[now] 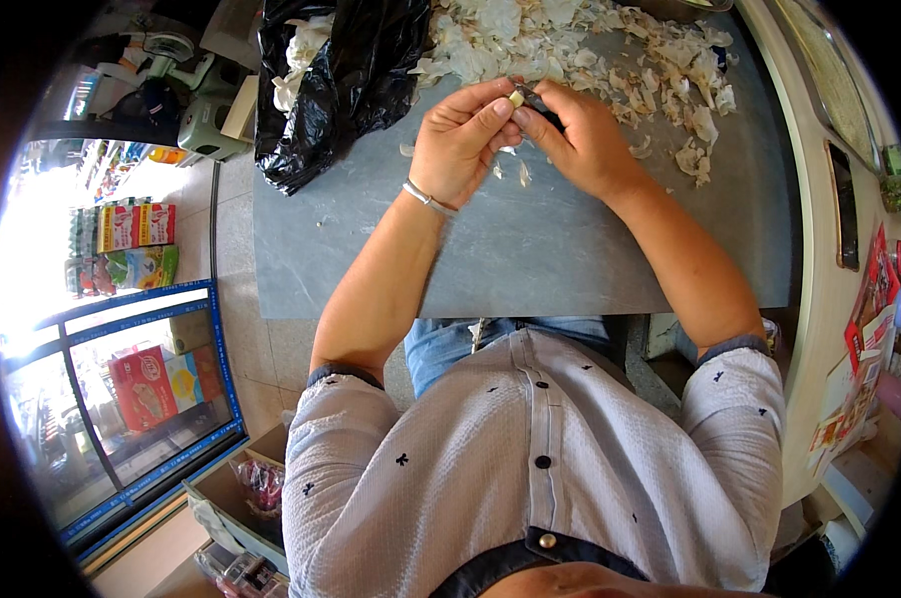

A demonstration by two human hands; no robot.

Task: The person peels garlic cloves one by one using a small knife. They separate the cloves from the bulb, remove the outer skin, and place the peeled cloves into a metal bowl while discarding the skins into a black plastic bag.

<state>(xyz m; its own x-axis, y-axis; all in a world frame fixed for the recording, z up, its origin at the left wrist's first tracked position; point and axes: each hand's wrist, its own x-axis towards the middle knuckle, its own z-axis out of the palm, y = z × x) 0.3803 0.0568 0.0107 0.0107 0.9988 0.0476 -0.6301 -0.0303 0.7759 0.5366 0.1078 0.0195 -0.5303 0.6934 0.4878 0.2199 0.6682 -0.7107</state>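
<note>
My left hand (461, 134), with a silver bangle at the wrist, pinches a pale garlic clove (517, 99) between thumb and fingertips. My right hand (581, 134) meets it over the far half of the grey table (525, 261). A small dark-handled knife (544, 111) is gripped in that hand, its blade end close to the clove and mostly hidden by fingers. Loose garlic skins (510, 37) lie heaped beyond both hands. A few bits of skin (524, 173) rest on the tabletop just below them.
A black plastic bag (346, 97) with garlic bulbs (304, 45) in its mouth lies at the far left. Part of a metal bowl (671, 7) shows at the far right. A phone (842, 205) lies on the pale surface (783, 359) beside the table.
</note>
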